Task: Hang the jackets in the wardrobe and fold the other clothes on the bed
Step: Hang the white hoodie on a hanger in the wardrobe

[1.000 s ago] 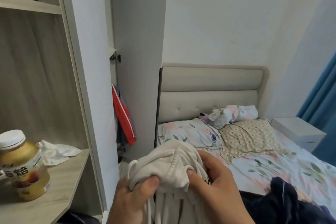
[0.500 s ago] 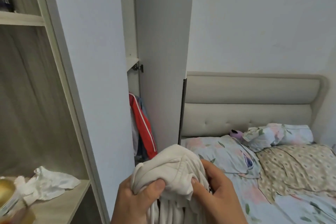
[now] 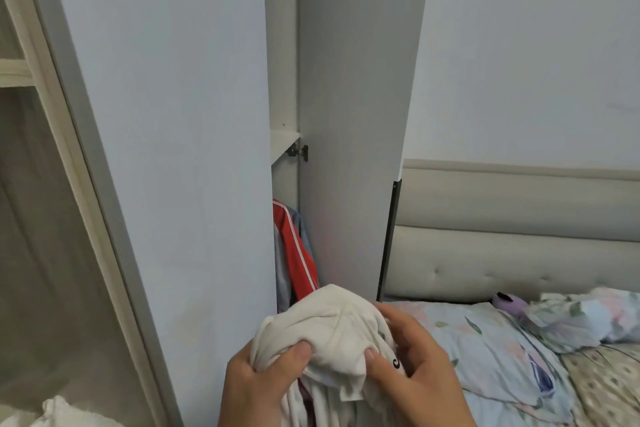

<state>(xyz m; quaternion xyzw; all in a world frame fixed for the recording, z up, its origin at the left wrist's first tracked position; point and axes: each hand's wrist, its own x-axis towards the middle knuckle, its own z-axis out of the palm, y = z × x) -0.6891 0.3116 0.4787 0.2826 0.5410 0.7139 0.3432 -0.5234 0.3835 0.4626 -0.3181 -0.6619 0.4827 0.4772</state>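
- Left hand (image 3: pixel 266 381) is closed on the lower left of a bunched cream garment (image 3: pixel 332 322), thumb on top. Right hand (image 3: pixel 415 371) grips its right side, thumb pressed into the cloth.
- The garment is held in the air in front of the narrow wardrobe opening (image 3: pixel 284 80), just beside the head-end corner of the bed (image 3: pixel 502 357). Its lower part hangs out of frame.
- Inside the opening hangs a red jacket (image 3: pixel 298 253) with a white stripe, pale clothes beside it. The wardrobe door (image 3: pixel 349 114) stands ajar to the right of the opening.
- Risk 1: bunched like this, I cannot tell whether the garment is a jacket or a top. A wrong call sends it to the wrong place.
- Risk 2: no hanger is in view. Pushed in as a bundle, the garment would likely crumple or slide down.
- Risk 3: the opening is tight and both hands are occupied, so reaching in could drag the red jacket off its hook.
- Risk 4: the trailing cloth could snag on the lower hinge (image 3: pixel 298 151) or the door edge.
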